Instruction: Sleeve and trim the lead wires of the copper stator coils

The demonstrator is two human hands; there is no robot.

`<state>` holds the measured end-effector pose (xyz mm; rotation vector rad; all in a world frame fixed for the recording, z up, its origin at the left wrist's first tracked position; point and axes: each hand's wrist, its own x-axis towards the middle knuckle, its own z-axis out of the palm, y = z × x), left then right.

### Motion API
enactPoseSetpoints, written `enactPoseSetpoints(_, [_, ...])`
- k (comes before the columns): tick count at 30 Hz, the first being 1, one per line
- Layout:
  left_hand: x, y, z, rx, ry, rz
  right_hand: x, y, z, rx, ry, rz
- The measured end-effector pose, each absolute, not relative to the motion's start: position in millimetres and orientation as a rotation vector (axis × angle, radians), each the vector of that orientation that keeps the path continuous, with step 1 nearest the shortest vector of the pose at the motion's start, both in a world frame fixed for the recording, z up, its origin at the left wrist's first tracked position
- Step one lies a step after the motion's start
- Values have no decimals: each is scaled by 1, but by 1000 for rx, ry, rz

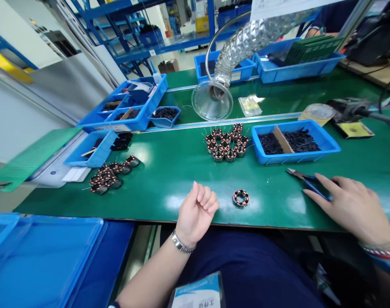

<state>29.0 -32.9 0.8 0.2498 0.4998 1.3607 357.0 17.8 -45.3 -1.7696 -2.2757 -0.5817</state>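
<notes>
My left hand (pixel 198 209) rests palm up at the table's front edge, fingers curled in and nothing showing in them. To its right lies a single stator ring with copper windings (pixel 240 198), touched by neither hand. My right hand (pixel 352 201) is closed around the blue handles of the wire cutters (pixel 305 179), thumb on the near side and forefinger on the far side. The jaws point left, low over the green mat. Beyond my hands stands a cluster of wound stators (pixel 225 144) with loose wire ends. A second group of stators (pixel 108 175) lies at the left.
A divided blue bin of black strips (pixel 296 158) stands beyond the cutters. Blue parts trays (pixel 118 124) line the back left. A funnel-ended exhaust duct (pixel 212 100) hangs over the mat. A tape roll (pixel 318 112) lies at the right, and blue trays (pixel 47 261) are at lower left.
</notes>
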Motion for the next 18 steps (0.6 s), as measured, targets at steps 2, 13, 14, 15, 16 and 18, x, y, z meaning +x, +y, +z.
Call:
enactPoseSetpoints(2, [30,-33,1,264,498,1373,347,17,-45,-1644,-2244,-471])
enactPoseSetpoints(13, [33,-37,3,386,572,1402,232,1,-38,-1006,-2341,487])
enactPoseSetpoints(14, [32,-36,2,411,597,1401,227,1,-39,-996,-2334,522])
enactPoseSetpoints(15, [30,-36,1,453,639,1397,224,1,-41,-990,-2321,552])
enactPoseSetpoints(16, [27,-36,-2,520,705,1387,221,1,-42,-989,-2299,578])
enactPoseSetpoints(18, [20,-34,-11,725,931,1331,218,1,-44,-998,-2252,606])
